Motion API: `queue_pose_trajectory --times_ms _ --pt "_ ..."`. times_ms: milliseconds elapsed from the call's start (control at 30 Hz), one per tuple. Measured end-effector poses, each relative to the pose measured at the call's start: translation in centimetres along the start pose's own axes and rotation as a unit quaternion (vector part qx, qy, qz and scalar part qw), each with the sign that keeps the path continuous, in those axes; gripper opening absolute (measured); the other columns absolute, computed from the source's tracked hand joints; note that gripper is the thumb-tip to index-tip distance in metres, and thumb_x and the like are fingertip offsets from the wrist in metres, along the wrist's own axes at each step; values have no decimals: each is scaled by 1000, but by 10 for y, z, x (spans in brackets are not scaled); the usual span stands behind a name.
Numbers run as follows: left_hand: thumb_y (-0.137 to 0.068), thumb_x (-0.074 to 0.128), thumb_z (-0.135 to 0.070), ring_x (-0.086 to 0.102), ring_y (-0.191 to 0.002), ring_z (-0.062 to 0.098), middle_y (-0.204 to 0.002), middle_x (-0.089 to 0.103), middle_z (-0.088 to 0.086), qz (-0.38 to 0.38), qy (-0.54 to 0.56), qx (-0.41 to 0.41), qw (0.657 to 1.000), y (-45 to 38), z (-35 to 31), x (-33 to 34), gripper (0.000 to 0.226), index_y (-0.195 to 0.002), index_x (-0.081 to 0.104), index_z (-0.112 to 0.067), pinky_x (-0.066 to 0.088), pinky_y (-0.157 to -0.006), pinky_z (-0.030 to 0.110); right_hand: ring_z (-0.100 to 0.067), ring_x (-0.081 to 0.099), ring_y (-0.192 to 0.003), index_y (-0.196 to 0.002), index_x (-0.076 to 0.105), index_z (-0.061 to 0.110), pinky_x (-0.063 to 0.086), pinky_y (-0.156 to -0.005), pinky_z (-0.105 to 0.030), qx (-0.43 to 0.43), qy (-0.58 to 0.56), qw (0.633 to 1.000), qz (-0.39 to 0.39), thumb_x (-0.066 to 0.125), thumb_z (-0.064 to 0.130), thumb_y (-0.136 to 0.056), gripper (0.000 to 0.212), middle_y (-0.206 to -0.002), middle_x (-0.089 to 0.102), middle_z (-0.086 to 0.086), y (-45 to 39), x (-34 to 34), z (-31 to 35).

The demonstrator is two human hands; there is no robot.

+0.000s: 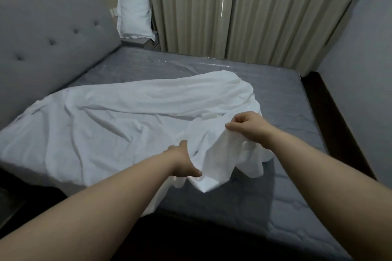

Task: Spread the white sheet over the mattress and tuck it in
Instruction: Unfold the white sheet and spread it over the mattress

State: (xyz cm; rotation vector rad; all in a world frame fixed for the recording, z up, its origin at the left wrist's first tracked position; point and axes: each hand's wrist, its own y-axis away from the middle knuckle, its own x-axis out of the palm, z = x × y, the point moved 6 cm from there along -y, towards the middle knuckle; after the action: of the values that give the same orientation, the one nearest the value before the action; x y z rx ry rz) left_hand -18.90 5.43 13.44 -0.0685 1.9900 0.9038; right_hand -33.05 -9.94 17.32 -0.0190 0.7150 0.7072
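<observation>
Both hands gather a rumpled white sheet (118,116) on a grey mattress (282,99).

The sheet lies bunched across the left and centre of the frame. At centre right the right hand (247,124) pinches a lifted fold; the left hand (183,162), lower centre, grips the cloth beneath. A white pillow (134,6) stands upper left beside beige curtains (244,10).

Two bare forearms reach forward from the bottom of the view; the left hand (183,161) lies low, thumb spread from fingers that are hidden in cloth it grips, while the right hand (247,125) is raised higher and farther out, wrist bent, fingers curled and pinching a fold of the white sheet (118,116)
</observation>
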Motion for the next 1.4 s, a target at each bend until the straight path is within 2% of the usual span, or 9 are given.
queue_pose_trajectory --times_ms 100,267,600,900,1000,1133,1200,1333,1400 --pt "-71 75 -50 43 -129 27 -144 35 5 -48 82 48 994 -8 -58 7 107 -152 9 -29 45 -99 37 -9 40 -53 -58 52 18 35 -51 -19 -60 -33 996 64 68 27 -85 33 -56 44 5 7 -3 2" --pt "-98 41 -24 58 -104 28 -114 64 11 -120 163 58 978 -29 -177 37 31 -118 61 -9 45 -80 31 -12 53 -63 -77 61 13 43 -63 -28 -86 -106 987 90 71 17 -75 12 -69 59 -4 8 -52 -60" --pt "-93 49 -18 41 -63 17 -61 44 -2 -205 203 35 957 -14 -219 41 33 -60 46 -14 30 -54 27 -32 56 -92 -107 55 14 36 -68 -31 -45 189 977 -89 44 3 -84 28 -107 52 -8 -26 -105 -158" --pt "-93 43 -14 52 -76 25 -76 57 5 -257 203 -16 945 3 -186 37 25 -88 64 -2 37 -63 31 -46 60 -102 -109 69 7 50 -90 -47 220 210 904 -301 55 8 -80 32 -112 63 -27 -7 -316 -316" --pt "-99 36 -20 57 -98 32 -104 64 13 -239 139 -83 957 -6 -179 51 32 -105 63 -3 44 -82 35 -44 57 -108 -111 66 6 47 -96 -44 169 107 917 -346 53 6 -82 32 -115 64 -25 -2 -340 -296" --pt "-92 51 -37 53 -113 32 -130 50 13 -124 40 -136 982 -21 -200 82 44 -127 48 -10 45 -94 35 -42 58 -105 -90 69 -2 43 -79 -38 6 138 979 -152 35 31 -75 50 -109 64 -30 -17 -270 -211" --pt "-85 64 -40 53 -116 30 -136 44 10 -105 67 -83 989 -27 -236 95 63 -136 39 -14 48 -94 36 -41 59 -95 -61 57 10 36 -67 -33 -18 190 978 -78 45 29 -82 31 -98 66 -26 -15 -231 -195" --pt "-69 75 -52 48 -123 27 -138 44 5 -80 143 11 986 -46 -309 118 95 -144 26 -22 46 -99 41 -32 49 -68 -52 41 15 25 -47 -28 -45 198 978 -55 53 15 -80 30 -60 49 -4 -3 -190 -186" --pt "-74 69 -52 52 -115 29 -129 50 6 -82 144 -7 986 -57 -321 125 78 -137 35 -20 48 -94 41 -26 41 -62 -53 35 14 20 -46 -28 -72 214 973 -44 53 15 -78 31 -55 41 -2 1 -184 -186"
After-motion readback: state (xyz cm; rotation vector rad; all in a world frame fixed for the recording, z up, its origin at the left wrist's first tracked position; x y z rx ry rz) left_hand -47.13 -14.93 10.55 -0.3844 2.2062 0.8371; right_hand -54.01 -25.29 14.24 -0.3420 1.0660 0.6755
